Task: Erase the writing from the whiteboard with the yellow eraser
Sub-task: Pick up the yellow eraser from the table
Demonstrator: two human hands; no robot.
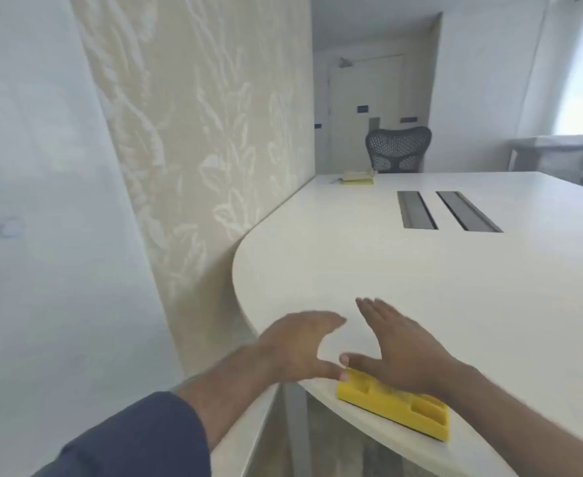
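The yellow eraser [398, 406] lies flat near the front rounded edge of the white table [420, 270]. My right hand [400, 346] hovers palm down just over its far end, fingers spread, its thumb touching the eraser's corner. Beside it, my left hand [300, 346] is open with fingers apart, its thumb tip close to the same corner. Neither hand grips the eraser. The whiteboard [42, 201] fills the left side as a pale glossy surface with a few faint round marks; no clear writing shows on it.
A patterned beige wall panel [207, 132] stands between the whiteboard and the table. Two dark cable slots [448, 210] sit in the tabletop. A small yellow stack [357, 177] lies at the far end, in front of a black mesh chair [398, 149].
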